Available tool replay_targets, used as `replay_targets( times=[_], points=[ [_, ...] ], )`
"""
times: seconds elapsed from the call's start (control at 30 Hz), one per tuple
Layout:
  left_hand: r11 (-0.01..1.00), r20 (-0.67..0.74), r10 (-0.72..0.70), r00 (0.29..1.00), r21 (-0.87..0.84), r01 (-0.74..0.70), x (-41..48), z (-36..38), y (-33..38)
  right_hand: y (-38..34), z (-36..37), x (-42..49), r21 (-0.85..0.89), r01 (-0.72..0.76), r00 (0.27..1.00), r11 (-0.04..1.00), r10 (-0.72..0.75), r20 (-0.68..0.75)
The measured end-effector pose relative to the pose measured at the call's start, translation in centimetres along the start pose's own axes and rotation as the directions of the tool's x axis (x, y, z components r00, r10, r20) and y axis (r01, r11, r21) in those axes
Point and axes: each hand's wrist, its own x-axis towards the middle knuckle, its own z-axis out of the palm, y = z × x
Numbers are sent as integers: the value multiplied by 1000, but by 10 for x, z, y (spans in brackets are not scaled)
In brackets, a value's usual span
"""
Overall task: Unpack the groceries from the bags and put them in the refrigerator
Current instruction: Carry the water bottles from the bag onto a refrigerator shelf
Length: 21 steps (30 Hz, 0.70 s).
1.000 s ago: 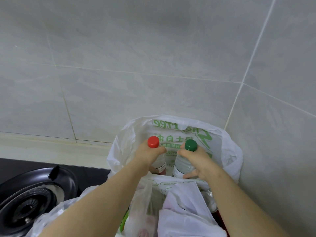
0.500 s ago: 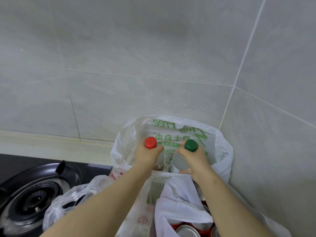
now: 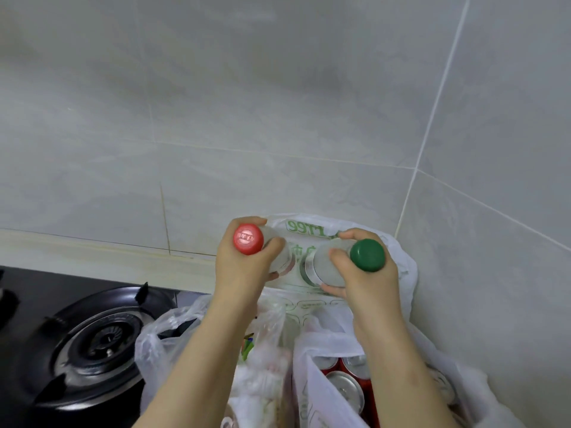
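Observation:
My left hand [image 3: 239,273] grips the neck of a clear bottle with a red cap [image 3: 248,239]. My right hand [image 3: 367,282] grips a second clear bottle with a green cap [image 3: 367,255]. Both bottles are held upright, side by side, above a white plastic bag with green print [image 3: 309,230] that stands in the corner against the tiled wall. Closer to me another white bag [image 3: 321,393] holds several red drink cans [image 3: 344,387]. To its left a clear bag [image 3: 262,375] holds groceries that I cannot make out.
A black gas stove [image 3: 92,344] with a burner grate fills the lower left, touching the bags. A pale counter ledge [image 3: 108,257] runs along the grey tiled wall. The wall corner [image 3: 414,180] closes in on the right.
Both hands have lifted the two bottles up out of the printed bag and closer to the camera. The view has tipped down, showing more of the cans.

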Motion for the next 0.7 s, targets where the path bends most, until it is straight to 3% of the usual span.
replay_targets(
  times=[0.2, 0.7],
  points=[
    [995, -69, 90, 994, 46, -87, -43, -58, 20, -3, 16, -56, 18, 85, 994, 996, -86, 71],
    [962, -310, 241, 920, 200, -185, -120, -230, 88, -25, 129, -177, 174, 77, 912, 982, -140, 386]
  ],
)
